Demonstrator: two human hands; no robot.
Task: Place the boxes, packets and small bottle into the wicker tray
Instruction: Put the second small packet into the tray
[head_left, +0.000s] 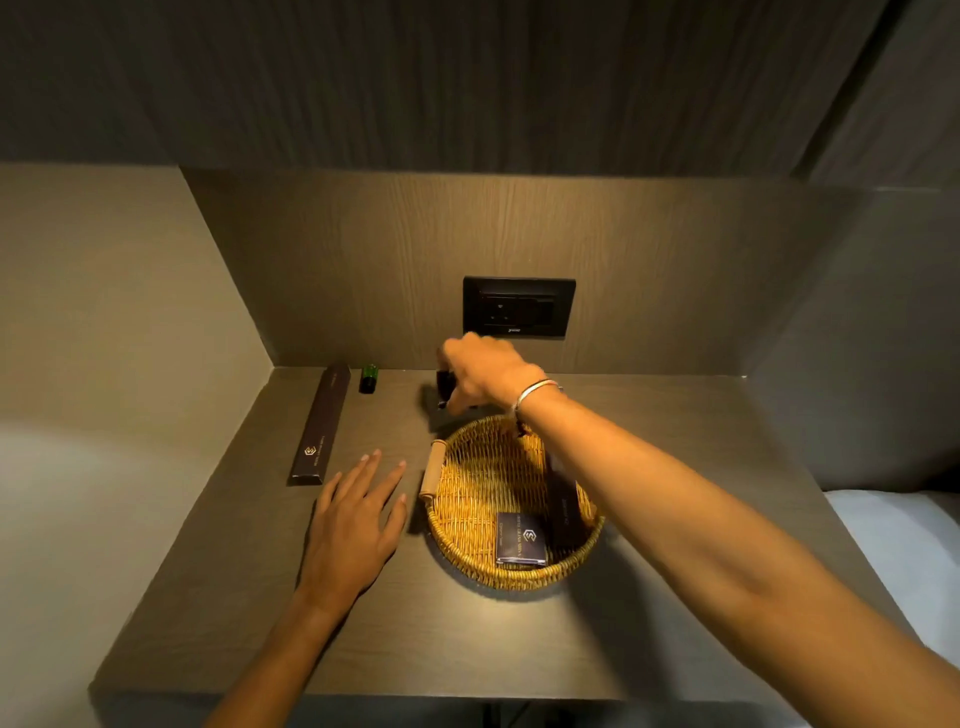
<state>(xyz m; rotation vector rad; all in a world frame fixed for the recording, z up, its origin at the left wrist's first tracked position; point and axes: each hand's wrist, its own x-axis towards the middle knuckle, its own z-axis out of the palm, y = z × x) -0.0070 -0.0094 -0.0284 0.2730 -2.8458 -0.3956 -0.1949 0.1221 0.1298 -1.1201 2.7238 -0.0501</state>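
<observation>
Wicker tray (470, 558) near the front-middle of a dark wood-grain shelf (218, 597), round, with a wooden handle (432, 469) on its left rim. Inside, toward the near rim, a small dark box (521, 538) with a pale logo, lying flat; just right of it a longer dark packet (566, 512), leaning against the right wall and partly hidden by the forearm. Left of the tray, left hand (353, 525) flat on the shelf, palm down, fingers spread and holding nothing. Beyond those fingertips, a long dark box (320, 426) lying flat, stretching toward the back wall, logo at its near end. Just right of its far end, a small green bottle (369, 378) standing upright near the wall, apart from the box. Right arm reaching across above the tray, a metal bangle (535, 392) on the wrist. Right hand (480, 371) past the far rim, fingers curled around a small dark item (444, 384), mostly hidden, kind unclear. On the back wall, above that hand, a black socket plate (518, 307).
</observation>
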